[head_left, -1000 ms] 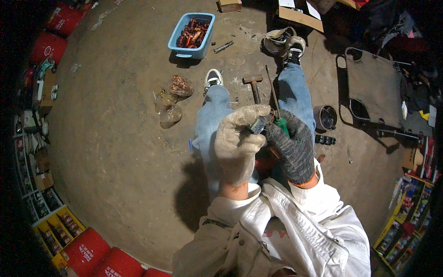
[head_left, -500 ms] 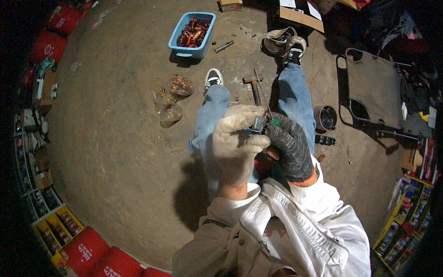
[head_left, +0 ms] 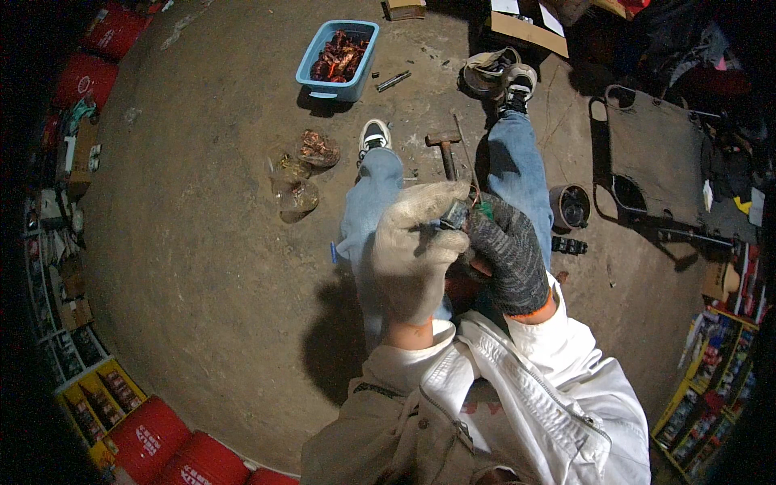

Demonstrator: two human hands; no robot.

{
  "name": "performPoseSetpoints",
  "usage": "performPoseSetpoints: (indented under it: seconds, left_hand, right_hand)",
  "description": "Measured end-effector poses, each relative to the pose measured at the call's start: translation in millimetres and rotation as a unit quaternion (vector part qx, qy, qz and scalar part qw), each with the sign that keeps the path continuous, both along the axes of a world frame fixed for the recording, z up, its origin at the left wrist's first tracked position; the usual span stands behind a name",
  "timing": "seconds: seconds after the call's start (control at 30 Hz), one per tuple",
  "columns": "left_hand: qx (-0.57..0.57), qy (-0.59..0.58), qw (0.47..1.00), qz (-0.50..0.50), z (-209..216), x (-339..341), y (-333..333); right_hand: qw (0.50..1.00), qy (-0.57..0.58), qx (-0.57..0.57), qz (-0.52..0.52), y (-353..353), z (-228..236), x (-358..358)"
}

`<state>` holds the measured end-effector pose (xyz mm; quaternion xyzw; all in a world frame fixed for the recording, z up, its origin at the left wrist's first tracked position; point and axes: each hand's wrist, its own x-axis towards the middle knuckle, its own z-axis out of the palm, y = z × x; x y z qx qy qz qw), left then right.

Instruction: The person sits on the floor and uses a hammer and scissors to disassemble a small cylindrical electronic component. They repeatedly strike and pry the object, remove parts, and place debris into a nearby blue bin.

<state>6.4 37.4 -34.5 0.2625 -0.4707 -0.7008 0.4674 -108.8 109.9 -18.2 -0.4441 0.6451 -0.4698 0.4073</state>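
My left hand (head_left: 411, 246), in a whitish knit glove, pinches a small dark block-shaped part (head_left: 455, 215) between thumb and fingers. Close beside it, my right hand (head_left: 509, 257) wears a dark grey glove with an orange cuff. Its fingers close round the green handle of a thin screwdriver (head_left: 464, 153), whose long shaft points away from me. Whether the right fingers also touch the small part is hidden. Beyond the hands, a hammer (head_left: 448, 153) with a rusty head lies on the floor between my legs.
A blue tub (head_left: 301, 75) of copper-coloured scraps stands ahead, with clear bags (head_left: 297, 196) of scraps nearer. To the right are a round pot (head_left: 569, 207), a black ribbed part (head_left: 570, 245) and a folding chair (head_left: 655, 158). Red drums (head_left: 149, 436) and shelves line the sides.
The screwdriver's shaft has swung slightly to the right. The small part has turned a little in my left fingers, and both hands have stayed almost in place.
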Motion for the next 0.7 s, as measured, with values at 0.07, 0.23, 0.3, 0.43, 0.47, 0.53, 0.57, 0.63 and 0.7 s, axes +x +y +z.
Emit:
performPoseSetpoints:
  seconds: [0.07, 0.23, 0.3, 0.43, 0.47, 0.53, 0.57, 0.63, 0.7]
  left_hand:
    - [0.044, 0.025, 0.999, -0.020, 0, 0, 1]
    - [0.033, 0.060, 0.997, -0.021, 2, -2, 0]
    - [0.024, 0.055, 0.998, -0.013, 1, -3, 1]
    - [0.003, -0.007, 0.999, 0.052, -2, -4, 3]
    - [0.023, 0.009, 0.999, 0.042, -4, -5, 4]
    - [0.075, 0.051, 0.995, 0.032, -5, -6, 4]
    - [0.073, 0.054, 0.996, 0.025, -6, -6, 4]
    - [0.062, 0.060, 0.996, 0.013, -7, -5, 3]
    - [0.078, 0.031, 0.996, 0.005, -8, -4, 4]
  right_hand:
    - [0.974, -0.196, 0.101, -0.057, -2, 6, 1]
    - [0.999, -0.024, 0.015, -0.028, -6, 14, 5]
    - [0.997, 0.066, -0.019, -0.018, -8, 17, 5]
    - [0.978, -0.174, 0.045, -0.110, -7, 19, 12]
    - [0.973, -0.199, 0.041, -0.112, -7, 19, 14]
    - [0.973, -0.204, 0.027, -0.106, -8, 16, 15]
    - [0.978, -0.184, 0.018, -0.097, -8, 14, 15]
    - [0.983, -0.164, 0.009, -0.087, -9, 12, 14]
    - [0.983, -0.163, 0.020, -0.082, -10, 12, 13]
